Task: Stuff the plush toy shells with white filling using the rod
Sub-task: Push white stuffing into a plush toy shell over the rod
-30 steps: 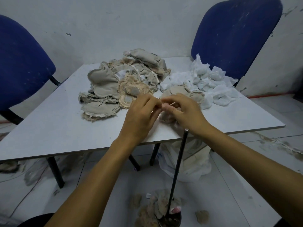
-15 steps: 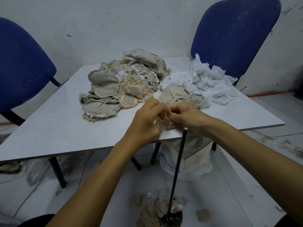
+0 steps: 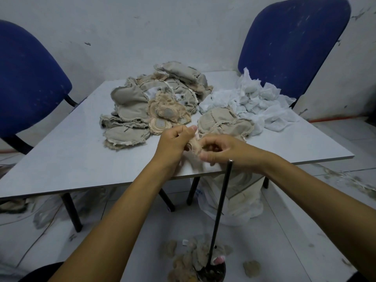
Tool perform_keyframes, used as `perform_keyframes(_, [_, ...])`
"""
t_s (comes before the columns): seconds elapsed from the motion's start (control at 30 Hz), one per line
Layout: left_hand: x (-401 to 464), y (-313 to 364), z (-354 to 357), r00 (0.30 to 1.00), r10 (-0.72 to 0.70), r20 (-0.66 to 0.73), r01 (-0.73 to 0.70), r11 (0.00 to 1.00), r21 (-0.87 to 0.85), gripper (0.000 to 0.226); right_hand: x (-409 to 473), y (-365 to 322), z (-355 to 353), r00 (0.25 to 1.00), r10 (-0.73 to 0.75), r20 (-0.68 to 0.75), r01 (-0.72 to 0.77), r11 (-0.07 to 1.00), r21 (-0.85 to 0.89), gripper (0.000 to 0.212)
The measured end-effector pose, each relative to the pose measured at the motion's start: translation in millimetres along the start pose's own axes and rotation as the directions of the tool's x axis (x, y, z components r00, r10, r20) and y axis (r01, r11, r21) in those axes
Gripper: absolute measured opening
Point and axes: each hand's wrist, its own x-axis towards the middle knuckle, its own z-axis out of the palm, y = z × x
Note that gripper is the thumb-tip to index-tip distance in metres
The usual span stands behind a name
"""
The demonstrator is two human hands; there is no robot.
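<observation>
Above the white table's near edge, my left hand and my right hand pinch a small beige plush shell between them. Most of that shell is hidden by my fingers. A black rod stands upright on a dark round base on the floor, its top just below my right hand. A heap of beige plush shells lies at the table's middle. White filling is piled at the right, with one flat shell beside it.
Two blue chairs stand behind the table against the wall. Under the table sits a white bag. Several stuffed beige pieces lie on the floor around the rod's base.
Both hands have drawn back toward the table's near edge with the small shell, and my right hand has sunk closer to the rod's top.
</observation>
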Motion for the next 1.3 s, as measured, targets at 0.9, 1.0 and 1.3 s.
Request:
perform_keyframes(0.9, [-0.5, 4.7, 2.5, 0.979, -0.122, 0.164, 0.112, 0.991, 0.072, 0.013, 6.1, -2.3, -5.9, 0.845, 0.075, -0.529, 0.012, 0.987, 0.158, 0.016])
perform_keyframes(1.0, [-0.3, 1.4, 5.9, 0.984, -0.088, 0.158, 0.067, 0.989, 0.133, 0.01, 10.1, 9.9, -1.8, 0.809, -0.124, -0.574, -0.062, 0.954, -0.294, 0.02])
perform_keyframes(1.3, [2.2, -6.3, 5.9, 0.995, 0.06, 0.077, -0.087, 0.898, 0.432, 0.029, 13.7, 25.5, -9.7, 0.904, -0.118, -0.41, -0.23, 0.675, -0.701, 0.037])
